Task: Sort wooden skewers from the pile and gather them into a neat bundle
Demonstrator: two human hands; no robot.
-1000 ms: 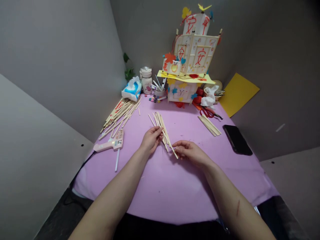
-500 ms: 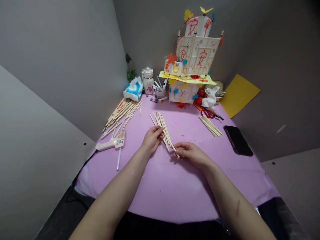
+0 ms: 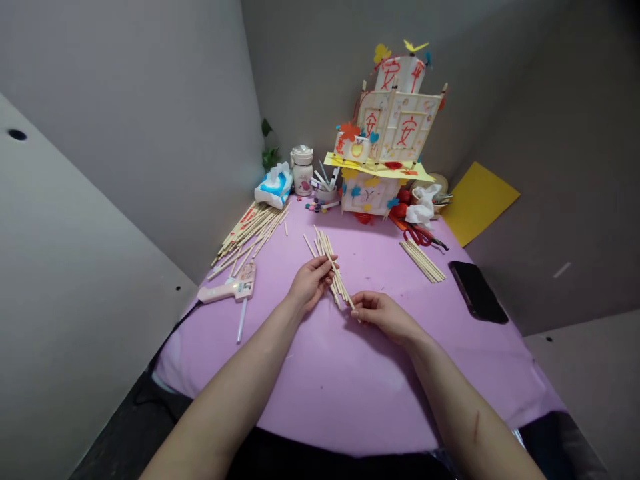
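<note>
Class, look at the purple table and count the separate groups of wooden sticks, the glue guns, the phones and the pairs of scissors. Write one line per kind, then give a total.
Groups of wooden sticks: 3 – bundle in both hands, pile at the left, small row at the right
Glue guns: 1
Phones: 1
Pairs of scissors: 1
Total: 6

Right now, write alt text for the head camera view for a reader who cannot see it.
Two bare hands hold a bundle of wooden sticks over a purple table: the left hand grips the middle, the right hand pinches the near end. A glue gun, phone and paper lantern sit around.
</note>
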